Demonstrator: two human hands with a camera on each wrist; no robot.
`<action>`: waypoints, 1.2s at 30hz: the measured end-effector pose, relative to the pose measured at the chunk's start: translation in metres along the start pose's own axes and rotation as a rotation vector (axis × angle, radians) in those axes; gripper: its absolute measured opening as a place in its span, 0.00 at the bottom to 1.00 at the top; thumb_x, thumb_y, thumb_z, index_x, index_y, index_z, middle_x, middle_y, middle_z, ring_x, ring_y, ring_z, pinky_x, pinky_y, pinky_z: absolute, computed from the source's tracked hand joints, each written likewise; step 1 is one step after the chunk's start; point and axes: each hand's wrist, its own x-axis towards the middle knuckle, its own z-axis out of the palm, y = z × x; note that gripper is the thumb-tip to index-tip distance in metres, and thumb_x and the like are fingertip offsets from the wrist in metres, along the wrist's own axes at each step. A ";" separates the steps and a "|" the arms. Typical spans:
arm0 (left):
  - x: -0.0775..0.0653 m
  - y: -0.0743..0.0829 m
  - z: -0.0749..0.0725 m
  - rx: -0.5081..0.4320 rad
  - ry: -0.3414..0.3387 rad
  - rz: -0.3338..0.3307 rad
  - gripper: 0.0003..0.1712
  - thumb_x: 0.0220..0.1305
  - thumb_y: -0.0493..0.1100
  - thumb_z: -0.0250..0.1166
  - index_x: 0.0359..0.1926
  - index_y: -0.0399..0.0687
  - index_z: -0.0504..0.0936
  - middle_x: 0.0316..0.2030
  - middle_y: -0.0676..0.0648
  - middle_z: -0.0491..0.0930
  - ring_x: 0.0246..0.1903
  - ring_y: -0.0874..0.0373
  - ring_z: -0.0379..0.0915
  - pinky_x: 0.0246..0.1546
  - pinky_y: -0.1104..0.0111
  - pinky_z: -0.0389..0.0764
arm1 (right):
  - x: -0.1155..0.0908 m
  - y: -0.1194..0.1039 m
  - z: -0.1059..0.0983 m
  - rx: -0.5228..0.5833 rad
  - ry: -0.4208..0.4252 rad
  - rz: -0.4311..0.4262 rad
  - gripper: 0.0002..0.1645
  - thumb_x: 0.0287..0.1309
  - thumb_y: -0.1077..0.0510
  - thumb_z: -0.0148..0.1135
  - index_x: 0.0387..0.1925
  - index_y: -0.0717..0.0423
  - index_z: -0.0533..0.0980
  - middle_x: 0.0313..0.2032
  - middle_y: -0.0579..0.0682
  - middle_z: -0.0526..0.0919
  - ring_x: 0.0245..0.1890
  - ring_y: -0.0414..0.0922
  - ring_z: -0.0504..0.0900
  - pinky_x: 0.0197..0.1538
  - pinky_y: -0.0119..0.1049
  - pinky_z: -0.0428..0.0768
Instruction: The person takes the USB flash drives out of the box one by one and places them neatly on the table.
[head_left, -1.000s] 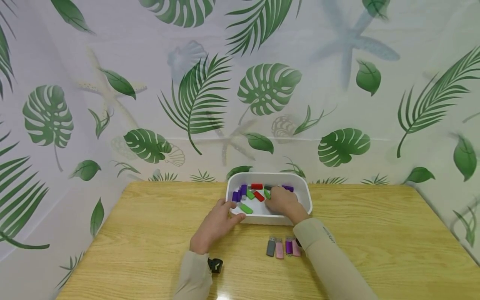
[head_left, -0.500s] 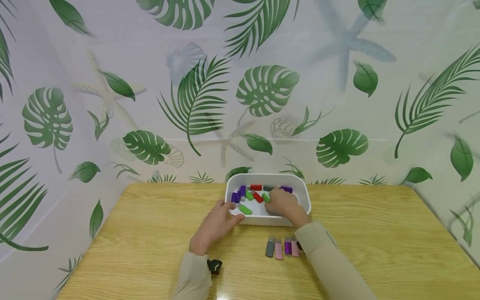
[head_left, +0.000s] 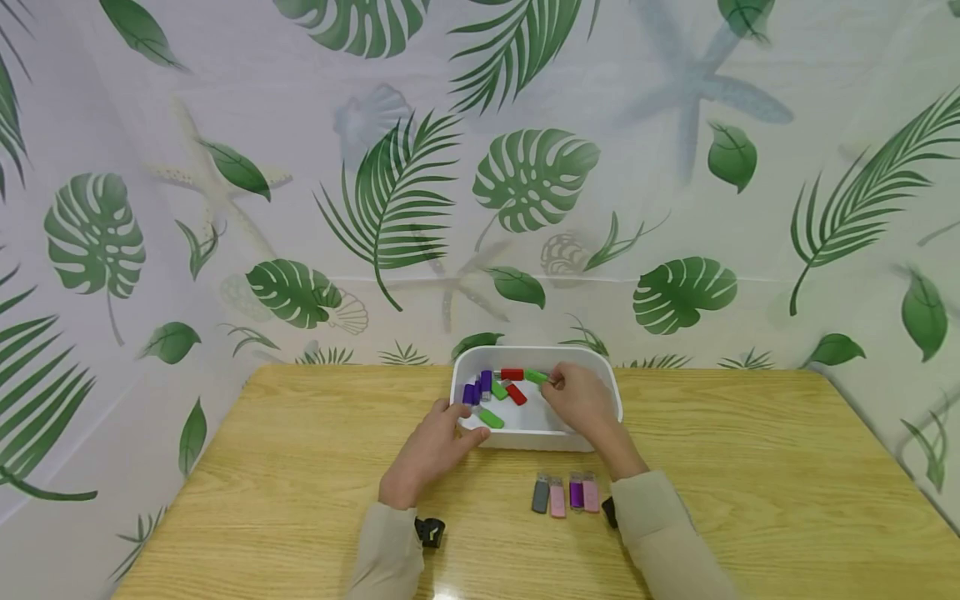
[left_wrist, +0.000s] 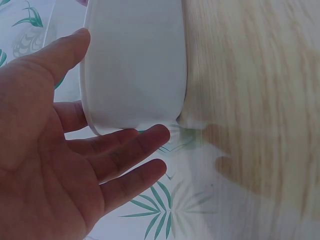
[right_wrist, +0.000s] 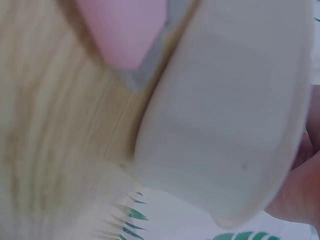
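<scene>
My right hand (head_left: 585,402) pinches the end of a green USB stick (head_left: 536,377) inside the white tray (head_left: 534,442); my left hand (head_left: 430,448), fingers loosely extended, touches its rim. Nearer me, four more sticks (head_left: 557,499) lie on the table (head_left: 315,467).

Pale leaf-patterned backdrop (head_left: 465,192) behind a wood-grain table (head_left: 300,450)

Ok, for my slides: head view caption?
Left hand touching a rounded white tray, right hand at a green USB stick inside.

Beyond the far edge of the wood-grain table (head_left: 285,467) we see a pale backdrop (head_left: 573,87) printed with green leaves (head_left: 682,296), starfish (head_left: 693,82) and shells (head_left: 369,121).
</scene>
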 end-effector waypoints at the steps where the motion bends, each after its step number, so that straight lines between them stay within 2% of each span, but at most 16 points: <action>1: 0.000 0.000 0.000 -0.001 -0.001 0.001 0.34 0.63 0.62 0.58 0.58 0.40 0.74 0.57 0.39 0.68 0.47 0.52 0.70 0.52 0.56 0.73 | -0.003 0.000 -0.002 0.018 0.022 0.008 0.10 0.55 0.53 0.59 0.34 0.56 0.78 0.31 0.49 0.81 0.27 0.44 0.75 0.29 0.37 0.73; 4: 0.000 -0.001 0.001 -0.005 0.000 0.009 0.33 0.63 0.61 0.58 0.58 0.40 0.73 0.56 0.39 0.68 0.46 0.52 0.70 0.51 0.56 0.73 | -0.012 -0.002 -0.007 0.068 0.080 0.015 0.12 0.56 0.51 0.58 0.36 0.56 0.79 0.32 0.50 0.82 0.28 0.44 0.76 0.31 0.38 0.73; 8: 0.000 -0.002 0.001 -0.012 0.002 0.018 0.33 0.63 0.61 0.58 0.57 0.40 0.73 0.55 0.40 0.68 0.45 0.52 0.70 0.49 0.57 0.74 | -0.024 -0.003 -0.011 0.149 0.158 -0.006 0.12 0.57 0.51 0.60 0.36 0.56 0.79 0.28 0.49 0.81 0.26 0.44 0.74 0.29 0.36 0.71; 13: 0.001 -0.002 0.001 -0.007 -0.001 0.011 0.33 0.64 0.61 0.58 0.57 0.40 0.73 0.56 0.39 0.68 0.46 0.51 0.70 0.50 0.56 0.74 | -0.035 -0.004 -0.012 0.260 0.202 -0.020 0.10 0.57 0.53 0.60 0.33 0.56 0.79 0.26 0.49 0.80 0.25 0.44 0.72 0.28 0.34 0.69; 20: 0.000 -0.001 0.002 -0.002 -0.003 -0.010 0.33 0.63 0.62 0.58 0.57 0.41 0.73 0.57 0.40 0.67 0.47 0.52 0.70 0.52 0.56 0.73 | -0.040 -0.007 -0.015 0.350 0.218 -0.013 0.11 0.59 0.54 0.60 0.35 0.60 0.79 0.28 0.51 0.80 0.28 0.44 0.73 0.31 0.33 0.71; 27: -0.001 -0.001 0.001 -0.003 -0.006 0.006 0.33 0.64 0.61 0.58 0.58 0.41 0.73 0.56 0.40 0.68 0.48 0.51 0.70 0.51 0.54 0.73 | -0.046 -0.001 -0.019 0.357 0.177 -0.068 0.09 0.59 0.57 0.63 0.36 0.61 0.79 0.28 0.51 0.81 0.29 0.44 0.74 0.33 0.32 0.72; 36: -0.001 0.001 0.001 0.002 -0.013 -0.014 0.33 0.63 0.62 0.58 0.58 0.41 0.73 0.57 0.40 0.67 0.47 0.51 0.69 0.52 0.55 0.73 | -0.049 -0.001 -0.021 0.382 0.165 -0.074 0.08 0.62 0.58 0.60 0.38 0.60 0.77 0.27 0.50 0.81 0.27 0.43 0.74 0.30 0.31 0.70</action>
